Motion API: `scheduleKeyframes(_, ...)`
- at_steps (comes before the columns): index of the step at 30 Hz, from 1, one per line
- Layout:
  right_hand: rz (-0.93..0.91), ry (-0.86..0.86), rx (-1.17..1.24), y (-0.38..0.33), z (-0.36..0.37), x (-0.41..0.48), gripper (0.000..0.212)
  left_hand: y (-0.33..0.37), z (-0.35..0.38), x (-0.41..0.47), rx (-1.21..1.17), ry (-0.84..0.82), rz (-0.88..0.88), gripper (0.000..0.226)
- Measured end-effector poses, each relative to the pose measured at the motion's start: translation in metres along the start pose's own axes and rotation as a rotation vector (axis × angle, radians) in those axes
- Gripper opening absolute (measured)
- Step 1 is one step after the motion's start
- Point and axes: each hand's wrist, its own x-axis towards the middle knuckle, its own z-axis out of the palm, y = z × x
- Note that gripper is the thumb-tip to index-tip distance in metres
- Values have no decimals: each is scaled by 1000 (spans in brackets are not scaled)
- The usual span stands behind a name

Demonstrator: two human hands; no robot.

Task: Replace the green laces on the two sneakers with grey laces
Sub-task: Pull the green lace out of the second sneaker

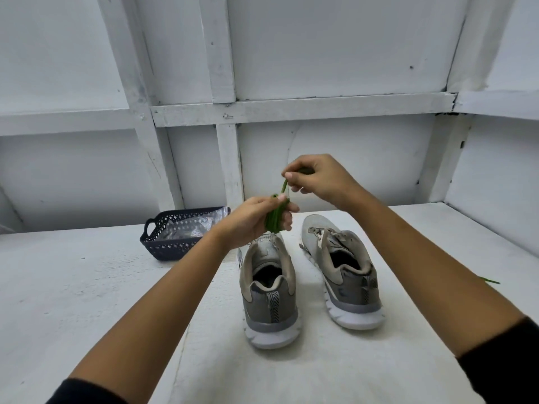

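Two grey sneakers stand on the white table with heels toward me, the left sneaker [269,290] and the right sneaker [342,269]; neither shows a lace in its eyelets. Above them my left hand [250,220] grips a bundled green lace [275,217]. My right hand [316,177] pinches the lace's free end just above the bundle. A short piece of another green lace [490,280] peeks out past my right forearm on the table.
A dark blue plastic basket [175,243] holding clear plastic packets sits at the back left of the table [73,287]. White panelled walls close the table in behind and on the right.
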Motion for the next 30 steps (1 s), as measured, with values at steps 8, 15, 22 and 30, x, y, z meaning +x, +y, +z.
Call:
scheduleKeyframes(8, 94, 8, 372, 37, 25, -25, 16, 12, 26, 2, -324, -61, 74, 40)
scheduleKeyframes(15, 158, -153, 589, 44, 1, -49, 27, 13, 49, 9, -383, -39, 30, 38)
scheduleKeyframes(22, 184, 13, 699, 56, -30, -78, 16, 10, 99, 37, -313, 90, -71, 31)
scheduleKeyframes(30, 232, 287, 481, 83, -70, -118, 18, -5, 182, 80, -258, 390, -158, 35)
